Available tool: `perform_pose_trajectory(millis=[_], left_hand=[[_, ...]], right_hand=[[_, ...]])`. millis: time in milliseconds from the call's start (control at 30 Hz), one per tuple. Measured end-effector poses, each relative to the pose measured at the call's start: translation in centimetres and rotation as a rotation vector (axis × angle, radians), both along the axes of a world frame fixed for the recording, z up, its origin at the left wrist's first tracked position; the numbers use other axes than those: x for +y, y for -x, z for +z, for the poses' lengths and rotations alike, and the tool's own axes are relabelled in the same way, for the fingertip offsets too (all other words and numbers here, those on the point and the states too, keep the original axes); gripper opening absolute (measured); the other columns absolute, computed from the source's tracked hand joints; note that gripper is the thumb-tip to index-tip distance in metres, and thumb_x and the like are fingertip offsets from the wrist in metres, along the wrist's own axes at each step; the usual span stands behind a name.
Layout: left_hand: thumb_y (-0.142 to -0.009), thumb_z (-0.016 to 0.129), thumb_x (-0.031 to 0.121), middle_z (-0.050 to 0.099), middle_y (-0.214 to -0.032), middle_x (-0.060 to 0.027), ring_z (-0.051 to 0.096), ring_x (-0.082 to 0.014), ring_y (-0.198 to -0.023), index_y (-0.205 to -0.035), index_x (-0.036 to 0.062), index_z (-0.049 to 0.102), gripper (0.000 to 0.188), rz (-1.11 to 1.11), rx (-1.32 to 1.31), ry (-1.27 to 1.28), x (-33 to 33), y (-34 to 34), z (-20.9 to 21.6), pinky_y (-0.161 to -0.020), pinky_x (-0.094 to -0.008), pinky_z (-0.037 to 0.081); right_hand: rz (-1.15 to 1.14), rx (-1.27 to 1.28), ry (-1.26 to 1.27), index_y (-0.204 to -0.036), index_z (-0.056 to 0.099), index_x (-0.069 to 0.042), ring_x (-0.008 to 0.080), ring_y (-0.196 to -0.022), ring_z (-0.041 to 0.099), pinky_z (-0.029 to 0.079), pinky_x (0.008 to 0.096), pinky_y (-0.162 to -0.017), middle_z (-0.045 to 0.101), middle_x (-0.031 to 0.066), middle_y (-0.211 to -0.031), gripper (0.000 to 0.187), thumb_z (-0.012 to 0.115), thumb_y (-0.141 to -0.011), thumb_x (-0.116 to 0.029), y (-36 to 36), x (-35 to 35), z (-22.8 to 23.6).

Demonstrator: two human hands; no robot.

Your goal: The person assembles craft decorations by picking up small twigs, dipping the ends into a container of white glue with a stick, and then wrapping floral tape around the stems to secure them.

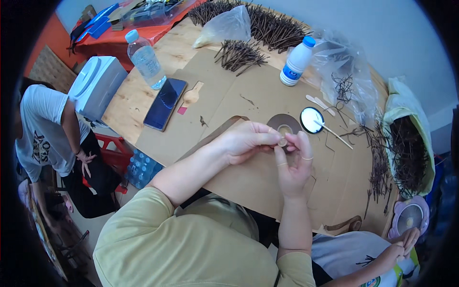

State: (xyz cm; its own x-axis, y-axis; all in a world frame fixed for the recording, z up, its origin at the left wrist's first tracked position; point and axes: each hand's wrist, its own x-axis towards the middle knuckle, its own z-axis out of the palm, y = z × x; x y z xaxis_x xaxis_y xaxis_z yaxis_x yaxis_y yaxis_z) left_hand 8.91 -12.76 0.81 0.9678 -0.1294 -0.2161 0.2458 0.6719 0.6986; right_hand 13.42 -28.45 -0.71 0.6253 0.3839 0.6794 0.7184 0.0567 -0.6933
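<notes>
Near both hands [248, 143] [295, 165], a dish [309, 115] holds something white.

Left hand [245, 142] at frame centre, pinching; right hand [295, 165] just right of it, curled inward. Left forearm [191, 168] slants up rightward; right forearm [293, 222] near vertical.

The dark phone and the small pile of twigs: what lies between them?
In the head view, a tan paddle-shaped piece lies beside the phone; after it, only brown cardboard until the twig pile.

Pale wooden table [125, 103], cardboard sheet [229, 100], clear bottle [146, 62], dark twigs [275, 26]
</notes>
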Motion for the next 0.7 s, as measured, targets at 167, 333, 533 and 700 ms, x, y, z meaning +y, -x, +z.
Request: perform_pose_trajectory(millis=[167, 333, 533, 700], left_hand=[[-0.09, 0.052, 0.021, 0.063, -0.098, -0.0072, 0.057, -0.0131, -0.09, -0.105, 0.0015, 0.059, 0.026, -0.076, -0.001, 0.102, -0.5, -0.8, 0.6, -0.084, -0.0271, 0.044], [-0.095, 0.04, 0.031, 0.062, -0.104, -0.0103, 0.057, -0.0168, -0.097, -0.124, 0.0053, 0.046, 0.039, -0.086, -0.012, 0.202, -0.1, -1.0, 0.9, -0.089, -0.0305, 0.042], [-0.095, 0.041, 0.031, 0.062, -0.106, -0.0119, 0.056, -0.0172, -0.099, -0.125, 0.0056, 0.045, 0.04, -0.027, -0.069, 0.209, 0.0, -0.9, 0.8, -0.091, -0.0309, 0.041], [-0.093, 0.047, 0.026, 0.063, -0.102, -0.0096, 0.056, -0.0134, -0.096, -0.122, 0.0055, 0.048, 0.036, -0.01, -0.074, 0.169, -0.1, -0.8, 0.6, -0.088, -0.0279, 0.041]], right_hand=[[-0.031, 0.11, -0.116, -0.128, 0.036, -0.001, 0.0153, -0.09, 0.054, 0.046, 0.0258, -0.074, 0.056, 0.0138, -0.106, 0.061, 0.063, -0.075, 0.01, -0.4, -0.4, 0.0], [0.017, 0.383, -0.315, -0.132, 0.028, 0.001, 0.0145, -0.09, 0.054, 0.046, 0.0259, -0.079, 0.054, 0.0157, -0.107, 0.064, 0.059, -0.077, 0.012, -0.9, -0.7, 1.5], [0.083, 0.432, -0.319, -0.133, 0.026, 0.0, 0.0143, -0.09, 0.054, 0.045, 0.026, -0.08, 0.054, 0.0163, -0.107, 0.066, 0.058, -0.077, 0.013, -1.0, -0.6, 1.2], [0.128, 0.409, -0.27, -0.133, 0.027, -0.002, 0.0142, -0.09, 0.054, 0.045, 0.026, -0.08, 0.054, 0.0158, -0.107, 0.066, 0.059, -0.077, 0.013, -0.7, -0.4, 0.6]])
